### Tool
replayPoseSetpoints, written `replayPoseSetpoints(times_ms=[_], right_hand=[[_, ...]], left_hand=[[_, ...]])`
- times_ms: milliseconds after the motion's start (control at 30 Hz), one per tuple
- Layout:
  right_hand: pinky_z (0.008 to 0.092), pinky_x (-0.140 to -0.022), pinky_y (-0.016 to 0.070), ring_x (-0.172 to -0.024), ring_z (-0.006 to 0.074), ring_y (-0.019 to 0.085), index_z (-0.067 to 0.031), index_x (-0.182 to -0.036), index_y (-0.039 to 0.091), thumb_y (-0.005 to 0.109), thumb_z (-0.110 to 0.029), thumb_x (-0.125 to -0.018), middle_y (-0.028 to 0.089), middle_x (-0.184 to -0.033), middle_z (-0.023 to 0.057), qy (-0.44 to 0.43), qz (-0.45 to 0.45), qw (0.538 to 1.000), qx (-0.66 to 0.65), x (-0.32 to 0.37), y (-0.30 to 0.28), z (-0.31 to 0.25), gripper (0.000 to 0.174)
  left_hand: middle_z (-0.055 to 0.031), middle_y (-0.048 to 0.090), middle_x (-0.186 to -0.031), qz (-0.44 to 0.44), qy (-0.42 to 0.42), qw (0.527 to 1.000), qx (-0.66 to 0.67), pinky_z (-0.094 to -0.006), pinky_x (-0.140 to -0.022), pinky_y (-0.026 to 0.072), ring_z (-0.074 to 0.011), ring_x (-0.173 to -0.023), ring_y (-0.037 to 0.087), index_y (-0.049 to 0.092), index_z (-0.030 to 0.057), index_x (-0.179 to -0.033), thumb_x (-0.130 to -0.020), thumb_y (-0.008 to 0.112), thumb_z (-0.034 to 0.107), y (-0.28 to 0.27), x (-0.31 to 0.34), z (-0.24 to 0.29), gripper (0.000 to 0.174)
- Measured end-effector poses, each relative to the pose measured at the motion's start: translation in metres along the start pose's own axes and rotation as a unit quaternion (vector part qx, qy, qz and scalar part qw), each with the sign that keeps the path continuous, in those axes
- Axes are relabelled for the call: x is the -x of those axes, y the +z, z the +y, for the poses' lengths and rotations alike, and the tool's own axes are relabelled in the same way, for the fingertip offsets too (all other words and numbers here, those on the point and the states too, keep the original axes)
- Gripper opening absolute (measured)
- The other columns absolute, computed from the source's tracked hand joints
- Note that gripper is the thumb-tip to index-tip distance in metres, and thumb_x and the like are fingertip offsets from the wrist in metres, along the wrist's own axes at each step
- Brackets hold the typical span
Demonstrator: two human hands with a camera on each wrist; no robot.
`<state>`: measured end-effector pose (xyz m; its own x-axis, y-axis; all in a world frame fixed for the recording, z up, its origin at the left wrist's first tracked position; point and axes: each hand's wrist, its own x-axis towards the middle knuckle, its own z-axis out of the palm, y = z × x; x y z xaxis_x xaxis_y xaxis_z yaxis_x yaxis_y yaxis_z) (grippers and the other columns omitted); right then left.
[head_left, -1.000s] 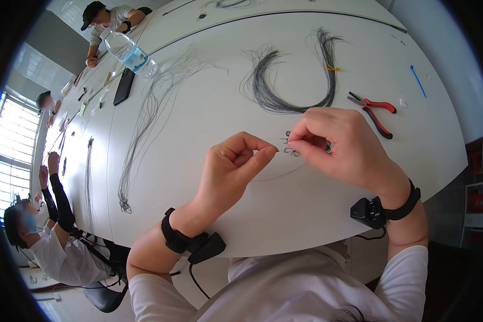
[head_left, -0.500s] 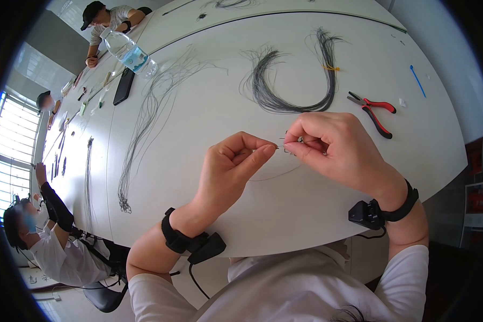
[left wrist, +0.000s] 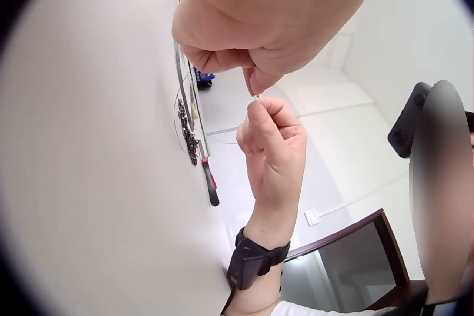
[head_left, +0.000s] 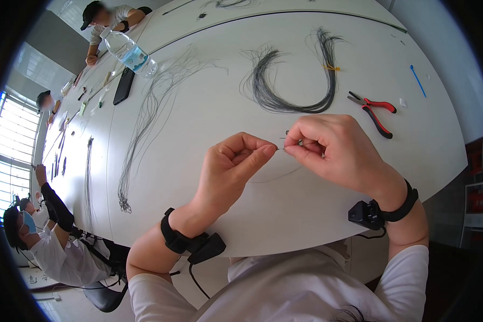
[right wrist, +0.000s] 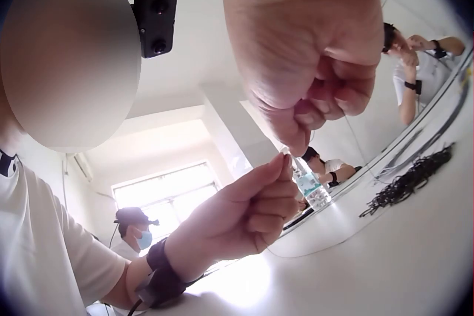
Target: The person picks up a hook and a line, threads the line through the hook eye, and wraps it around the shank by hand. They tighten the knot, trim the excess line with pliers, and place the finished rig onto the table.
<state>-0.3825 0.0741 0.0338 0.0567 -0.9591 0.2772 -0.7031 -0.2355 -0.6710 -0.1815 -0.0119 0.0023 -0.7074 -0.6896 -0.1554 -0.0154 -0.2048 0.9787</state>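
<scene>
My left hand (head_left: 233, 163) pinches a tiny dark piece between thumb and forefinger, only its tip showing. Facing it, my right hand (head_left: 341, 153) has thumb and forefinger pressed together on a thin strand, with the other fingers curled. The fingertips of both hands nearly meet above the table. I cannot tell exactly what the tiny piece is. A thin strand (head_left: 276, 181) loops down below the hands. Small dark bent pieces lie in a pile (right wrist: 409, 179) on the table, mostly hidden behind the right hand in the head view.
Beyond the hands lies a U-shaped bundle of dark strands (head_left: 263, 88) with a yellow tie. Red-handled pliers (head_left: 371, 110) and a blue stick (head_left: 417, 80) are at right. Looser strands (head_left: 145, 121), a phone (head_left: 124, 86) and a water bottle (head_left: 131, 53) lie at left. Other people sit around.
My right hand has shifted slightly down and left, bringing its fingertips closer to the left hand's. The left hand has stayed nearly still.
</scene>
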Motion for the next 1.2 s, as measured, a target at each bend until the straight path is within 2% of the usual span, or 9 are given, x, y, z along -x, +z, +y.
replayPoseSetpoints(times_ms=[100,167,400,467,700,900,967,1100,1200], right_hand=[[0.0318,-0.051,0.044,-0.053,0.0194,0.056,-0.0049,-0.082,0.061,0.069,-0.007,-0.083,0.057,-0.06,0.0069,-0.013,0.004,1.0,0.002,0.0,-0.001,-0.001,0.008],[0.0313,-0.053,0.0449,-0.055,0.0175,0.058,-0.0035,-0.086,0.061,0.068,-0.006,-0.084,0.057,-0.064,0.0081,0.098,-0.06,0.992,-0.058,-0.001,-0.009,-0.007,0.008],[0.033,-0.06,0.0492,-0.064,0.0209,0.062,-0.0006,-0.097,0.061,0.065,-0.005,-0.088,0.061,-0.075,0.0128,0.074,0.006,0.993,-0.092,0.002,-0.004,0.011,0.01],[0.0355,-0.061,0.0507,-0.066,0.0265,0.064,0.0001,-0.094,0.062,0.063,-0.005,-0.09,0.064,-0.077,0.0134,0.015,0.041,0.999,-0.017,0.001,-0.001,0.015,0.006],[0.0386,-0.061,0.0515,-0.07,0.0299,0.064,0.0,-0.085,0.063,0.064,-0.01,-0.091,0.064,-0.076,0.0128,-0.066,0.033,0.992,0.104,0.001,-0.001,0.017,0.011],[0.035,-0.059,0.0528,-0.069,0.0248,0.065,-0.0038,-0.081,0.059,0.065,-0.006,-0.08,0.061,-0.071,0.0084,-0.102,0.069,0.964,0.236,0.001,0.008,0.019,0.007],[0.033,-0.06,0.0534,-0.07,0.023,0.065,-0.0046,-0.079,0.056,0.064,-0.005,-0.073,0.06,-0.07,0.0078,-0.112,0.032,0.954,0.276,0.002,0.013,0.017,0.01],[0.0321,-0.06,0.0535,-0.07,0.0224,0.065,-0.0047,-0.077,0.055,0.063,-0.004,-0.072,0.061,-0.07,0.008,-0.112,0.029,0.95,0.289,0.002,0.016,0.016,0.01],[0.0339,-0.056,0.0497,-0.066,0.0234,0.062,-0.0031,-0.091,0.059,0.067,-0.005,-0.08,0.058,-0.07,0.0076,-0.109,0.03,0.947,0.302,0.001,0.018,0.016,0.014]], left_hand=[[0.0013,0.069,-0.088,-0.01,0.001,1.0,-0.003,-0.0141,-0.065,0.042,0.002,-0.077,0.056,0.066,-0.0011,-0.101,-0.097,0.067,0.013,-0.001,0.0,-0.002,0.015],[0.0046,0.065,-0.08,0.017,0.02,0.999,-0.04,-0.0142,-0.06,0.0375,0.0035,-0.07,0.05,0.066,-0.001,-0.1,-0.097,0.068,0.013,0.003,0.0,-0.001,0.015],[0.0095,0.053,-0.067,0.048,0.044,0.994,-0.087,-0.0162,-0.054,0.0292,0.0031,-0.06,0.038,0.065,-0.0011,-0.097,-0.096,0.068,0.013,0.001,-0.003,-0.005,0.014],[0.0047,0.064,-0.084,0.035,0.022,0.993,-0.11,-0.0131,-0.062,0.0365,0.0033,-0.072,0.05,0.064,-0.0011,-0.099,-0.096,0.067,0.01,-0.003,-0.002,-0.006,0.011],[0.0036,0.066,-0.084,0.036,0.016,0.989,-0.142,-0.0134,-0.062,0.0385,0.0033,-0.072,0.052,0.064,-0.0006,-0.099,-0.096,0.066,0.009,0.0,-0.003,-0.006,0.011],[0.0072,0.062,-0.075,0.014,-0.006,0.988,-0.154,-0.0144,-0.058,0.0347,0.0035,-0.066,0.047,0.067,0.0002,-0.097,-0.095,0.068,0.01,0.011,0.002,0.001,0.01],[0.0102,0.042,-0.059,-0.009,-0.006,0.981,-0.194,-0.0217,-0.051,0.0277,-0.0014,-0.056,0.032,0.069,0.0007,-0.095,-0.094,0.07,0.015,0.011,0.003,-0.003,0.014],[0.0089,0.042,-0.058,-0.03,-0.021,0.975,-0.217,-0.0227,-0.051,0.0285,-0.0021,-0.056,0.032,0.069,0.0013,-0.096,-0.094,0.07,0.015,0.014,0.006,0.003,0.014],[0.0075,0.044,-0.058,-0.041,-0.024,0.977,-0.206,-0.0234,-0.051,0.0298,-0.0025,-0.056,0.033,0.069,0.0002,-0.097,-0.094,0.069,0.015,0.015,0.007,-0.003,0.015]])
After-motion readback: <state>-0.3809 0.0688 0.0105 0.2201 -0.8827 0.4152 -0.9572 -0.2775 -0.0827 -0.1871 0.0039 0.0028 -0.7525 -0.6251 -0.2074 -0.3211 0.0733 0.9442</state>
